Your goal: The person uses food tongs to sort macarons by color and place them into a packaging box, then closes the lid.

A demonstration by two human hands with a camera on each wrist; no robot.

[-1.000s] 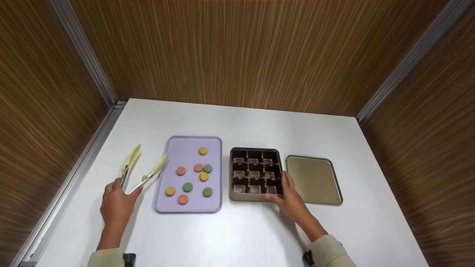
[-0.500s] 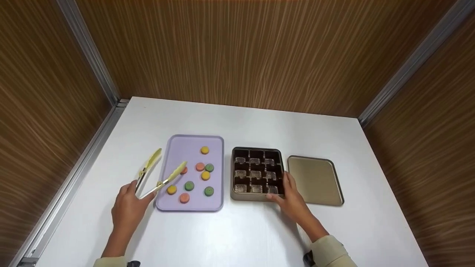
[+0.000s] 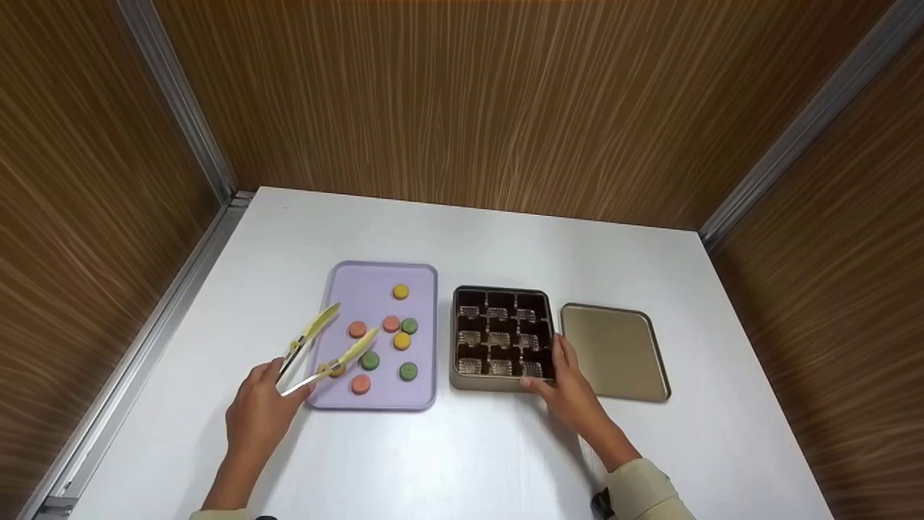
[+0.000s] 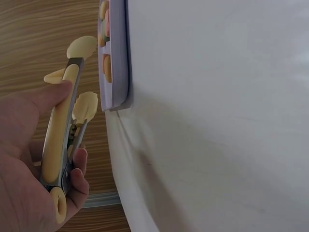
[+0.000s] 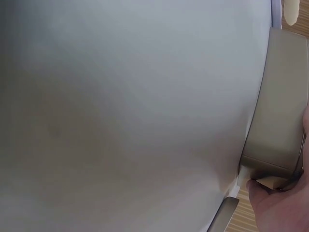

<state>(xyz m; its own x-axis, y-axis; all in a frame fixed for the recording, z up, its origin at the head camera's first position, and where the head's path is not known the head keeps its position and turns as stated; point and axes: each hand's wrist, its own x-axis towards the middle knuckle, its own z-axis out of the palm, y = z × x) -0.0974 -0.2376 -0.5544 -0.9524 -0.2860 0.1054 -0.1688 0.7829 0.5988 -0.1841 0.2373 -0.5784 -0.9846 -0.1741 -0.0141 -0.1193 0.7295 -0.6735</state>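
My left hand [image 3: 261, 412] holds a pair of yellow-tipped tongs [image 4: 60, 125], thumb on one arm and fingers curled on the other. The tongs' arms are spread, with nothing between the tips, over the left side of a lilac tray [image 3: 361, 278]. Several macarons lie on that tray: pink ones [image 3: 361, 384], green ones [image 3: 408, 371] and yellow ones [image 3: 401, 291]. One yellow macaron is partly hidden behind the tongs. My right hand [image 3: 577, 393] grips the near right corner of a square tin [image 5: 280, 96], which has a dark divided insert [image 3: 499, 328] with bare compartments.
A flat gold-brown lid [image 3: 617, 354] lies right of the tin on the white table [image 3: 469, 455]. Wood-grain panels [image 3: 462, 101] enclose the table at the back and both sides, with metal posts at the corners.
My left hand has carried the tongs rightward, from beside the tray to over its left part, and their tips have come closer together. The right hand keeps its grip on the tin.
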